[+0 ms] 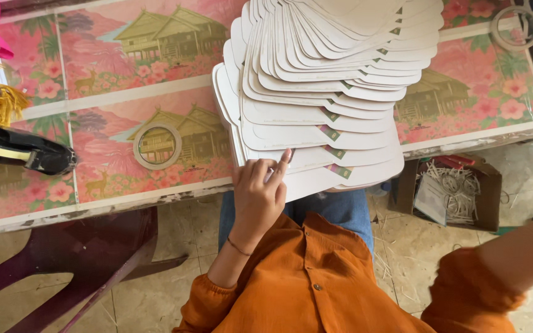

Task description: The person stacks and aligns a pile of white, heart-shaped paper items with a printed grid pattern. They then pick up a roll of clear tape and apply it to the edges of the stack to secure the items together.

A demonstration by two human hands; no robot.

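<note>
Nearest, the right forearm (pixel 519 246) crossed the corner, its hand out of view. The left hand (pixel 259 188), fingers loosely curled, pressed fingertips on the near edge of the fanned stack of white cards (pixel 322 80). Left of the stack lay a tape ring (pixel 157 146) on the table (pixel 106 92).

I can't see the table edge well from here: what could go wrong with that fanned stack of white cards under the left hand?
The fanned card stack overhangs the table edge toward the lap, with only the left hand at its lower corner; it may slide off. The right hand is out of view, only its forearm showing, so nothing steadies the far side. The tape ring nearby could get knocked.
</note>
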